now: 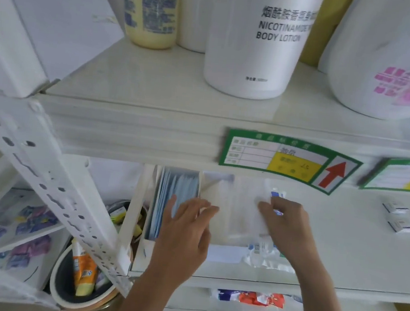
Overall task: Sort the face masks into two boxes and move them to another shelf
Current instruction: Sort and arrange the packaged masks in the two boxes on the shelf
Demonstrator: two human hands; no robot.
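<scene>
Fingers [194, 206] of my left hand [186, 225] are lying straight and a little spread, resting over the inner wall between the two open white boxes on the middle shelf [353, 249], gripping nothing. Under them, the left box [149, 200] is holding a row of blue face masks [169, 197] standing on edge; my palm is covering their near ends, so I cannot tell how far the row runs. My right hand [290, 227] is curling its fingers onto a white packet [273, 200] with a blue mark, pinching it at the right edge of the right box [219, 202]; blur and my knuckles are hiding most of the packet, so its print is unreadable. Clear wrapped packs [264, 255] are lying just below my right wrist, partly covered by it. Well to the right, two small boxes [398, 217] are sitting on the same shelf. Above, the upper shelf is carrying a white body lotion bottle [259, 39], a yellow bottle [151, 10] and a large white jug [391, 61], all cut off at the top. A green label [287, 159] with a red arrow is sticking to the shelf edge, its writing smeared. Lower left, a round tub [60, 289] with an orange tube [83, 269] is half hidden behind the perforated post [52, 179].
</scene>
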